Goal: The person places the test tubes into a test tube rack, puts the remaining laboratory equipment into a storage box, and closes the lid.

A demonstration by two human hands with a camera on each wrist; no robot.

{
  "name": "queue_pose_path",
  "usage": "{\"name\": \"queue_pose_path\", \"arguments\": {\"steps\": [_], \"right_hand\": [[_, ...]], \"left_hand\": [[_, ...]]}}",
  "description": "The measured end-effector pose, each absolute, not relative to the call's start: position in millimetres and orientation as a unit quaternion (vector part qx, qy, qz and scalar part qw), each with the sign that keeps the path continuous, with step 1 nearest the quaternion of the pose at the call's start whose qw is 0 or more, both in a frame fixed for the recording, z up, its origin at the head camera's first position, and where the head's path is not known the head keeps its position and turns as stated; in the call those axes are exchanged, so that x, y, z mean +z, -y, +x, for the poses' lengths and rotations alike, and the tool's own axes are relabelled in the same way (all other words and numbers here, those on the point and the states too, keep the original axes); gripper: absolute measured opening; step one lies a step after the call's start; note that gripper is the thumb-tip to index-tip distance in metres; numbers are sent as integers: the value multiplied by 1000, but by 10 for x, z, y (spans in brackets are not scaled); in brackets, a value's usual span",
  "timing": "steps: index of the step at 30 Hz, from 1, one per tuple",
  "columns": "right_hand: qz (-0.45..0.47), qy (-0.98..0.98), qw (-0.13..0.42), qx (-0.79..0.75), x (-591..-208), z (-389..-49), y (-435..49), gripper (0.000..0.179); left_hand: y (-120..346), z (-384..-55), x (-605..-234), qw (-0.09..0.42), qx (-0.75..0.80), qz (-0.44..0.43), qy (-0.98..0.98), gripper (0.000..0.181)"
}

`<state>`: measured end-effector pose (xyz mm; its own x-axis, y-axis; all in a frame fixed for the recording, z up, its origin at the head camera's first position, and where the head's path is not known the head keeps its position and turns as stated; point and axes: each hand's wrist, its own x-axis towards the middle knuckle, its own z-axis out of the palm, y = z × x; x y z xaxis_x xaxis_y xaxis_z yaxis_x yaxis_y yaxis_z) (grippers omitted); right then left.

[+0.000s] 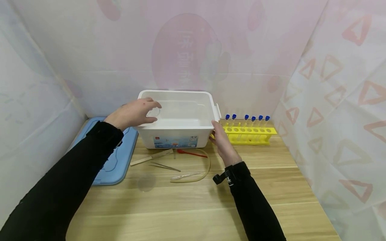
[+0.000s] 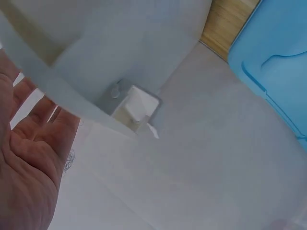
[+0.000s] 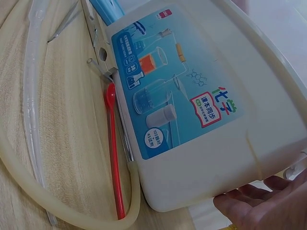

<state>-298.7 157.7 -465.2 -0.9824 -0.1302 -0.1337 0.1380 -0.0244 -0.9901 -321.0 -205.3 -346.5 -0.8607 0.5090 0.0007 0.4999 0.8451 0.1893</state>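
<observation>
A clear round dish is pinched in the left hand. The white storage bin is touched by the spread right hand.

Hidden bits
The blue lid is partly covered by a sleeve, the rack by the right hand. A clear round thing by the left hand is barely seen.

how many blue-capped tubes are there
6 blue-capped tubes in view: two toward the left of the yellow rack, four further right in it. More may be hidden: the right hand partly covers the rack's left end.
</observation>
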Motion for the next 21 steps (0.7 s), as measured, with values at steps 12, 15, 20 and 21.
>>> {"name": "queue_pose_path", "arguments": {"steps": [12, 15, 20, 21], "right_hand": [[-7, -693, 88, -715, -4651, -2984, -1597, 76], [-6, -695, 88, -714, -4654, -2981, -1599, 77], [-3, -694, 92, -714, -4648, -2982, -1596, 77], [-3, -693, 94, -714, -4646, -2985, -1597, 76]], "left_hand": [[2034, -3401, -3594, 77, 103, 236, -963, 58], [2008, -3422, -3644, 84, 99, 246, -961, 56], [1985, -3419, -3706, 78, 87, 280, -953, 51], [1981, -3418, -3713, 75, 84, 285, -952, 50]]}}
